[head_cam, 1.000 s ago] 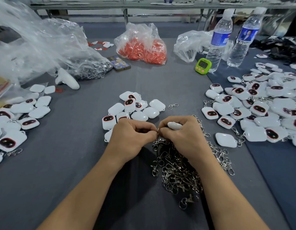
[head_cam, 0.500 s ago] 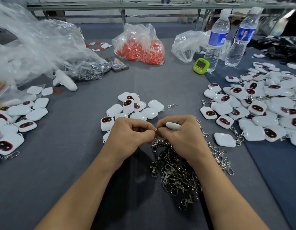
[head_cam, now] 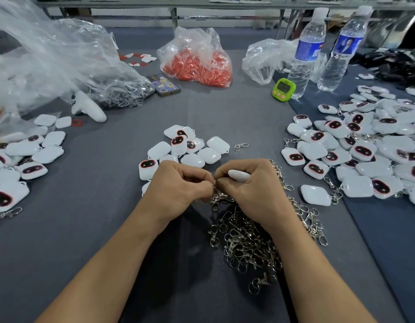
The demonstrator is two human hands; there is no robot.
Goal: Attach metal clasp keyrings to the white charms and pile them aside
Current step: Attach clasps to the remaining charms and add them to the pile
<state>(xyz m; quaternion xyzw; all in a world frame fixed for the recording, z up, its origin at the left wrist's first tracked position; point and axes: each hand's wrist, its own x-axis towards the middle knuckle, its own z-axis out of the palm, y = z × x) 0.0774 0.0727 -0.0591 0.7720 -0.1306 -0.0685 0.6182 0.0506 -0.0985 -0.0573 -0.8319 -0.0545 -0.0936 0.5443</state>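
Both hands meet over the grey cloth-covered table [head_cam: 85,229], just above the near edge of a loose heap of silver metal clasp keyrings [head_cam: 248,241]. The left hand [head_cam: 178,185] has its fingers curled in, thumb and forefinger pressed together on a small silver split ring [head_cam: 215,183] that hangs between the two hands. The right hand [head_cam: 250,190] pinches the same ring from the other side, and its curled fingers hold a rounded white plastic charm [head_cam: 239,176], whose end pokes out above the thumb. Whether ring and charm are already joined is hidden by the fingers.

Just beyond the hands lies a small cluster of white charms with dark red-rimmed faces [head_cam: 185,148], with a single loose clasp keyring [head_cam: 241,146] beside it. A broad pile of white charms with keyrings attached [head_cam: 364,148] spreads to the right, and another pile of charms [head_cam: 20,159] lies well apart on the left. Farther back stand two clear water bottles with blue labels [head_cam: 306,52], a green timer [head_cam: 283,89] and a clear bag of red pieces [head_cam: 197,64]
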